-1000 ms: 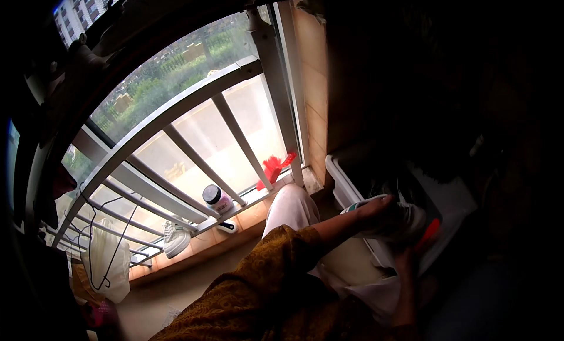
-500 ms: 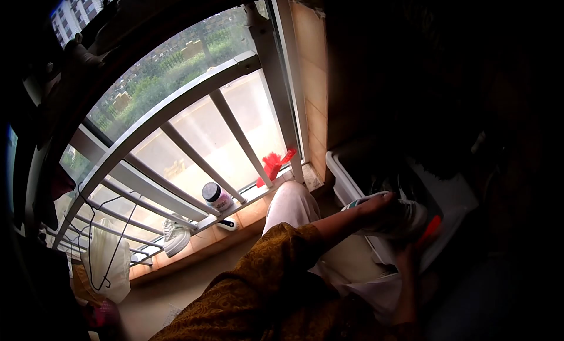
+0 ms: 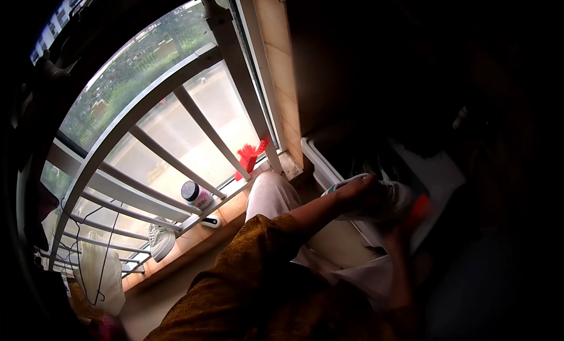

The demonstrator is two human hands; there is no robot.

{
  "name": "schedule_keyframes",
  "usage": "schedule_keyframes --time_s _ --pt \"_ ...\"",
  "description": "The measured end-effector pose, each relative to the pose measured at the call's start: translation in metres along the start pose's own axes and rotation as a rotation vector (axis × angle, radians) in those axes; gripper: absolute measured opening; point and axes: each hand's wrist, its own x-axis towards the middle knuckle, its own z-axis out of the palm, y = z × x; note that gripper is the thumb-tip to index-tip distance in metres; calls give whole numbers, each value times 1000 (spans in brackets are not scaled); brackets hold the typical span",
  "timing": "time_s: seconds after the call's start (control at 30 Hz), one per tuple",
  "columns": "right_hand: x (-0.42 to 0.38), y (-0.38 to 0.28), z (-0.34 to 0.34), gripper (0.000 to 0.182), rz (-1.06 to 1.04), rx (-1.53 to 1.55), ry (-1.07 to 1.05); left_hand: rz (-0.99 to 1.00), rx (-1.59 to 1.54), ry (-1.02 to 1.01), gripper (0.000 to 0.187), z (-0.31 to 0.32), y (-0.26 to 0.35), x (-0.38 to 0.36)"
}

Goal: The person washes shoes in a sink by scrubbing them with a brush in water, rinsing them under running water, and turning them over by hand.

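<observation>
My left hand (image 3: 357, 190) is closed around a white shoe (image 3: 395, 201) with a dark opening, held over a pale tub (image 3: 320, 163). On the shoe's far right side, my right hand (image 3: 399, 232) grips a red-orange brush (image 3: 420, 210), blurred by motion. Whether the bristles touch the shoe is hard to tell in the dim light. The tub's inside is mostly in shadow.
A window with metal railings (image 3: 158, 150) fills the left. Along its sill are a red brush (image 3: 248, 160), a dark-lidded jar (image 3: 197, 194), a small black-and-white object (image 3: 211, 222) and another white shoe (image 3: 160, 242). Wire hangers (image 3: 101, 295) and pale cloth (image 3: 97, 264) hang at lower left.
My view has shifted, so the scene sits further left. My left hand still holds the shoe. The red-orange brush, in my right hand, has moved slightly up relative to the shoe.
</observation>
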Motion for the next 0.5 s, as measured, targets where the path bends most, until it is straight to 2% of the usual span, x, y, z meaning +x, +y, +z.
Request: schedule_keyframes --time_s 0.07,0.1,0.2,0.3,0.37,0.4,0.5 --pt "2 5 4 41 22 -14 6 53 145 -47 25 13 22 -8" --pt "4 7 6 40 28 -25 9 -34 -114 28 24 20 19 -7" --pt "-2 -3 -2 39 23 -26 15 -62 -51 71 25 11 13 -6" --pt "-3 -6 -4 38 31 -24 8 -125 -28 159 27 23 25 -9" --pt "-3 -6 -3 38 31 -15 13 -103 126 223 32 34 34 -12" --pt "-3 -6 -4 38 35 -13 -5 -159 101 309 35 45 42 -13" --pt "-3 -5 -4 38 47 -10 -16 -124 21 172 38 44 45 -15"
